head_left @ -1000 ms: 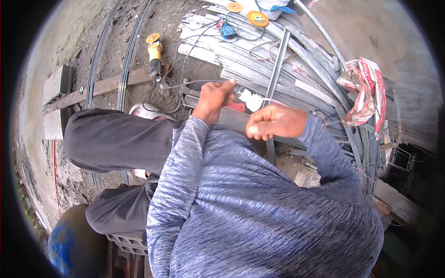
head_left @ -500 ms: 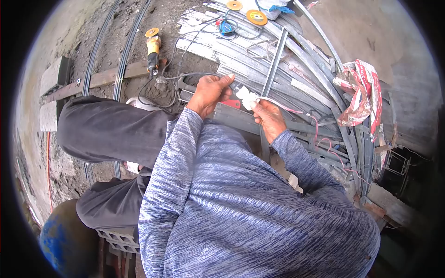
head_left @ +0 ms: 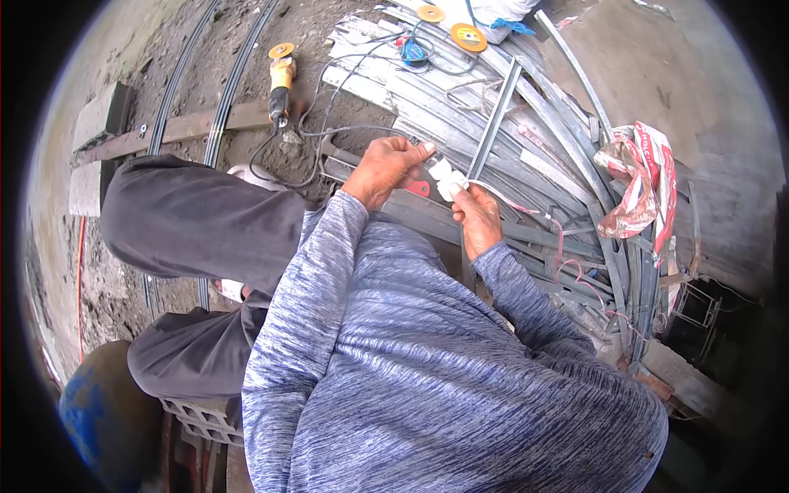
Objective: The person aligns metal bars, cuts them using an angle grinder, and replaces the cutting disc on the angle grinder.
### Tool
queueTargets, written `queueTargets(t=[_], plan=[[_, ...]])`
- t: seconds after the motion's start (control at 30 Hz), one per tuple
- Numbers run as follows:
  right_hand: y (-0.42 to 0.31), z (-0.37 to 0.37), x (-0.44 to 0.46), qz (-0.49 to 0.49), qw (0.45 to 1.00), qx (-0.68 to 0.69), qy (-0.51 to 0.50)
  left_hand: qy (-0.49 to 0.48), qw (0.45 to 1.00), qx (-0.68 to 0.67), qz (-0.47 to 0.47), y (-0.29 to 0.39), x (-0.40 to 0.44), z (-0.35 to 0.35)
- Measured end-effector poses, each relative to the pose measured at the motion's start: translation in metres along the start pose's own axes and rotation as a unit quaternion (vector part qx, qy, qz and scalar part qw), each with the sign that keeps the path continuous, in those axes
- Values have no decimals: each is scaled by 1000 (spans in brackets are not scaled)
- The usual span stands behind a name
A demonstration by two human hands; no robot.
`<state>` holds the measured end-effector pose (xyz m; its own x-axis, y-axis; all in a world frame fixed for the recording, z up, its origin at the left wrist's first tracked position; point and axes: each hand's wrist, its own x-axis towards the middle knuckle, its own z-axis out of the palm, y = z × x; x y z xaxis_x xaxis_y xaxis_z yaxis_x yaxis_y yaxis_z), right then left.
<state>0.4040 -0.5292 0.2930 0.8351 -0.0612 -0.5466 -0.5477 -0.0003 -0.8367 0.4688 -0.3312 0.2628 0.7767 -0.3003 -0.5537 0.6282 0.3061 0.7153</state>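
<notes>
My left hand (head_left: 386, 168) pinches the end of a dark cable (head_left: 353, 128) between thumb and fingers. Just right of it, a white connector (head_left: 448, 178) joins that cable to a pale wire (head_left: 509, 202), which trails off to the right. The thumb and fingers of my right hand (head_left: 478, 215) are closed on the connector's lower right side. At the upper left, the cable leads toward a yellow and black angle grinder (head_left: 281, 82) lying on the dirt.
Metal strips and channels (head_left: 411, 78) are piled ahead, with cutting discs (head_left: 468, 37) and a blue object (head_left: 413, 52) on top. A red and white bag (head_left: 645, 185) lies at the right. Concrete blocks (head_left: 100, 119) and long rails (head_left: 185, 74) are at the left.
My right hand has come from below and right of the connector up to it and closed on it. My left hand stays at the cable end. The view has shifted slightly.
</notes>
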Motion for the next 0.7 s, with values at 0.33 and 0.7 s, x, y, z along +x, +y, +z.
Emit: queueTargets(t=[0.33, 0.7], plan=[[8, 12, 4, -28, 999, 41, 2, 34, 999, -9, 35, -13, 15, -3], [82, -116, 95, 121, 967, 100, 202, 182, 981, -65, 34, 13, 25, -29]])
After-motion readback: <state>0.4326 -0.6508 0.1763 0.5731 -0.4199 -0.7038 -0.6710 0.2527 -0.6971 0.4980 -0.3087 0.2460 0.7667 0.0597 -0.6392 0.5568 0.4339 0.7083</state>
